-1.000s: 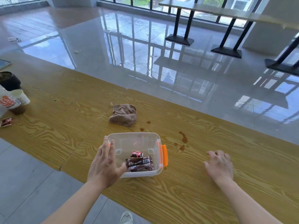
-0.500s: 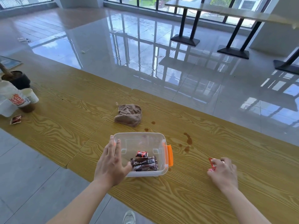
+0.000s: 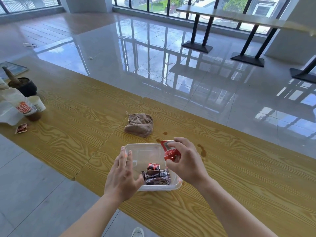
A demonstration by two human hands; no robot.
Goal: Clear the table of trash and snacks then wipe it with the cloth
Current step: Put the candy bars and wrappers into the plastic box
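A clear plastic container (image 3: 145, 151) stands near the front edge of the wooden table (image 3: 239, 177). Inside it lie dark brown snack bars (image 3: 156, 177) and a small red-and-black packet (image 3: 153, 166). My left hand (image 3: 122, 177) rests on the container's left wall, fingers around it. My right hand (image 3: 186, 161) holds a red snack packet (image 3: 169, 150) over the container's right rim. A crumpled brown cloth (image 3: 139, 124) lies on the table just beyond the container. Brown spill stains (image 3: 202, 149) mark the wood to the right of the container.
At the far left stand a paper cup (image 3: 36, 103), a white bag with red print (image 3: 18, 106), a dark pot (image 3: 24, 86) and a small red packet (image 3: 21, 128) lying flat. Glossy floor lies beyond the table; black table legs (image 3: 196, 43) stand far off.
My right hand picked the red packet off the table at the right and carried it left, over the container. The left hand stayed on the container.
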